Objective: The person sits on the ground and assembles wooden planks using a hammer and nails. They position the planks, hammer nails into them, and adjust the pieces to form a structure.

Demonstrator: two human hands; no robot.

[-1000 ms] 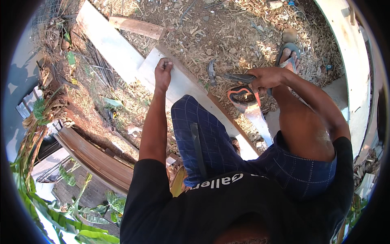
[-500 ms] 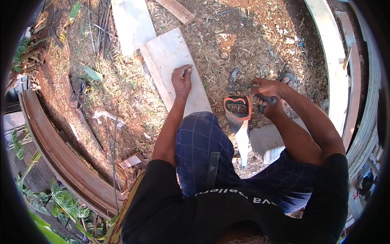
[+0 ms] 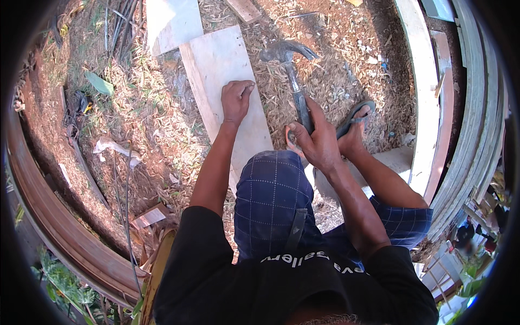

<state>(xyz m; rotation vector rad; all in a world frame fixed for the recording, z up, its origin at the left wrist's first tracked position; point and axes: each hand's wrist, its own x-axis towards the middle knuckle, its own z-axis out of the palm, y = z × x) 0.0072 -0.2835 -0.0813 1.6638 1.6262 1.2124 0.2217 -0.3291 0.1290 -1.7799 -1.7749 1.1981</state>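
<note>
Across the middle of the yard we have 2 hands at work, each with its own job. On the left, our left hand (image 3: 237,103) sits over a pale board (image 3: 218,51), fingers curled and thumb brought in against them. That grip is nearly closed, and from above we can't tell whether anything is pinched inside it.

Over to the right, our right hand (image 3: 319,138) has a claw hammer (image 3: 298,95), fingers wrapped snugly around the dark handle. The hammer's head points to the far side, striking face to the left, claw to the right, and it shows just beside the board's right edge without touching it.

The board slants from far left to near right, and its near end slips out of sight behind our knee in blue checked shorts (image 3: 273,197). At its far end a second pale board (image 3: 174,24) meets it, with a short wooden piece (image 3: 244,10) lying off to the right.

Peeking out behind the right hand we catch a saw (image 3: 290,138), orange on its handle, mostly hidden from us. Farther right, 1 foot in a grey sandal (image 3: 346,128) is planted on the littered ground, and beyond it a long whitish plank (image 3: 420,81) runs from far to near.
</note>
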